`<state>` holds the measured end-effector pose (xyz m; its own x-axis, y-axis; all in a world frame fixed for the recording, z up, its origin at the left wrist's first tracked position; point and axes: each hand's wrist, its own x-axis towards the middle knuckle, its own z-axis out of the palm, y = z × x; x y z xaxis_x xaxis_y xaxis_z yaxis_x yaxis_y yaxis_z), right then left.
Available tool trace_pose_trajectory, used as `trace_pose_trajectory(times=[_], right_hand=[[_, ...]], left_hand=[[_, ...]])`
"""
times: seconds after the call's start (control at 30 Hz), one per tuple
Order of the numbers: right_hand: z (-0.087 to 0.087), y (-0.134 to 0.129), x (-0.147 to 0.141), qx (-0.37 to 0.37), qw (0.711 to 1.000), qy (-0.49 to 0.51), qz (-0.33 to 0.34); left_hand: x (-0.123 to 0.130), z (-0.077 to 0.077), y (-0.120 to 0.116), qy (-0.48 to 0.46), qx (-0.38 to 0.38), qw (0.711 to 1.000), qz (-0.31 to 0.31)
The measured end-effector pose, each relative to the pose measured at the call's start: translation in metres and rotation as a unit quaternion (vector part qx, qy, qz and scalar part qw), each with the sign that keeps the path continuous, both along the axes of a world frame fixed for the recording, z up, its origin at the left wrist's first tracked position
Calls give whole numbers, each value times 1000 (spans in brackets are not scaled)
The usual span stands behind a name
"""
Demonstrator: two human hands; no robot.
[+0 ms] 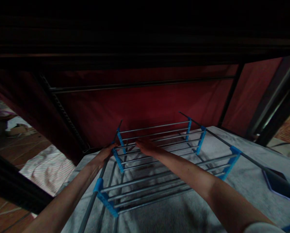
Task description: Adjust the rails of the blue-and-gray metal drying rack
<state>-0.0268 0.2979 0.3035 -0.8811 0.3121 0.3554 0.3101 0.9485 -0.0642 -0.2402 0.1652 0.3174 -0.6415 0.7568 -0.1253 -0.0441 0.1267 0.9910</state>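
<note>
A rack of grey metal tubes (140,183) with blue plastic brackets (107,203) lies over a light grey cloth. My left hand (107,152) is at the rack's left side, its fingers wrapped round the side tube beside a blue bracket. Farther in, my right hand (145,147) reaches over the middle bars, with its fingertips at a thin cross bar; what it grips, if anything, is too dark to make out.
Dark red fabric (145,103) hangs behind the rack on a dark metal frame (140,85). A dark flat device (279,184) lies on the cloth at the right. Striped cloth (48,168) rests on the tiled floor (4,210) at the left.
</note>
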Motion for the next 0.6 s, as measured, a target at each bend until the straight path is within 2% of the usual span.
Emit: trace_pose_trajectory(times=[0.6], right_hand=[[4, 5, 0, -10, 1000, -6, 2]], left_hand=[[-12, -15, 4, -63, 33, 997, -24]])
